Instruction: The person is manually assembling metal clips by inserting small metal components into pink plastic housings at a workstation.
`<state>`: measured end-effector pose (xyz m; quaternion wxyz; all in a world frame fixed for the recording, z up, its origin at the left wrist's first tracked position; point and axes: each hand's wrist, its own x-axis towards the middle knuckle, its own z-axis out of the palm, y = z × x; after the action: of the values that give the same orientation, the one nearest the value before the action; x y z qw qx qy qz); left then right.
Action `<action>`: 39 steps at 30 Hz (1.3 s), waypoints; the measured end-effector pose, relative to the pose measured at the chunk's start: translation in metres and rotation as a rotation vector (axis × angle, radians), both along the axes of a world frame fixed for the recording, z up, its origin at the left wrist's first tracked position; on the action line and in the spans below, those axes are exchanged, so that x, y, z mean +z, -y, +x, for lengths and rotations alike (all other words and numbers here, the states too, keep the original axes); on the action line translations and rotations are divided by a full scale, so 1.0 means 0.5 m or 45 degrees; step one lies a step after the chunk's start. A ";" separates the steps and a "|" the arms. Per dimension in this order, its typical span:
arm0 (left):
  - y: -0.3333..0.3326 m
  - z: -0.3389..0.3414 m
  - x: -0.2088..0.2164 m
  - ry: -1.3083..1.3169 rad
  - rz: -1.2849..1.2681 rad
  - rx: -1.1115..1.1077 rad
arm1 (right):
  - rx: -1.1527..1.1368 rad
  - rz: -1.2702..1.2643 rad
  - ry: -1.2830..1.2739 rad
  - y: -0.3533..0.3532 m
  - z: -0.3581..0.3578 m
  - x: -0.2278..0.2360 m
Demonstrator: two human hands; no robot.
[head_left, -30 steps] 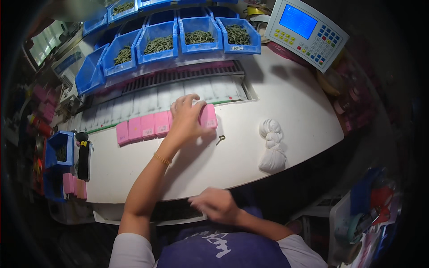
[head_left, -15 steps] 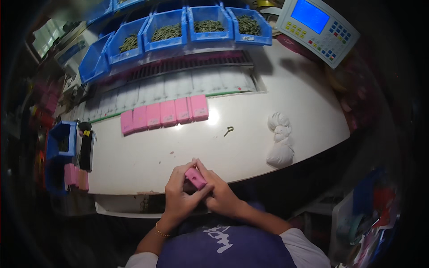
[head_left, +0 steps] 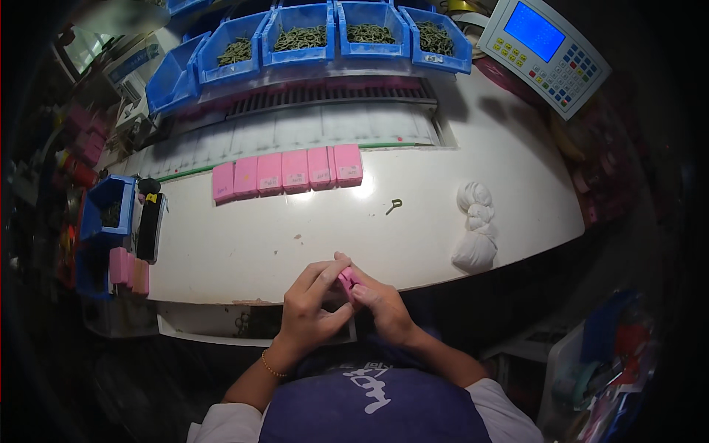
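Above the table's front edge, both my hands are closed around a small pink block (head_left: 347, 276). My left hand (head_left: 309, 301) wraps it from the left, fingers over its far end. From the other side my right hand (head_left: 385, 304) grips it, the thumb lying against a dark opening in the block. Fingers cover much of the block. Farther off on the white tabletop lies a small olive-green pin with a looped head (head_left: 395, 205). Several similar pink blocks (head_left: 283, 174) stand in a row at the back left, with writing on some of them.
A knotted white cloth bundle (head_left: 475, 249) lies at the right. Blue bins (head_left: 299, 50) of small green pieces line the back, beside a keypad panel with a blue screen (head_left: 545, 55). At far left are another blue bin (head_left: 107, 209) and pink blocks (head_left: 129, 271). An open drawer (head_left: 214, 328) sits below.
The pink block has turned between my hands, and its holed face is now mostly covered. My right thumb has shifted onto the opening. The whole view has moved slightly.
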<state>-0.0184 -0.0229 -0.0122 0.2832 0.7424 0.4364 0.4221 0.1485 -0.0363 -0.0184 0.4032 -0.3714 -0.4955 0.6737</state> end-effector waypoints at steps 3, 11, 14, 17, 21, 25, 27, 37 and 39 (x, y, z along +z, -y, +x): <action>-0.002 -0.004 0.002 0.018 -0.038 -0.020 | -0.050 -0.057 -0.153 -0.003 0.006 -0.030; -0.017 -0.052 -0.044 0.591 -0.461 -0.004 | -0.317 0.078 0.211 -0.007 0.018 -0.024; -0.013 -0.054 -0.033 0.515 -0.442 0.135 | -0.367 -0.032 0.099 -0.003 0.012 -0.021; -0.016 -0.062 -0.017 0.156 -0.159 0.230 | -0.361 0.129 0.283 -0.007 0.016 -0.016; -0.034 -0.058 -0.017 -0.128 0.236 0.218 | -0.425 0.662 0.852 -0.017 0.031 -0.013; -0.029 -0.018 -0.007 0.027 -0.002 0.067 | -0.371 0.709 0.807 -0.021 0.031 -0.024; -0.032 0.001 -0.005 -0.049 0.121 0.020 | -0.319 0.864 0.871 -0.020 0.030 -0.020; -0.041 0.032 -0.008 -0.187 0.089 -0.095 | -0.443 0.825 0.774 -0.022 0.041 -0.023; -0.040 0.030 -0.008 -0.094 0.025 -0.074 | -0.441 0.859 0.769 -0.025 0.040 -0.032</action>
<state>-0.0034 -0.0030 -0.0161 0.2716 0.7727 0.4206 0.3901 0.1685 -0.0236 -0.0342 0.4454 -0.4760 -0.7122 0.2604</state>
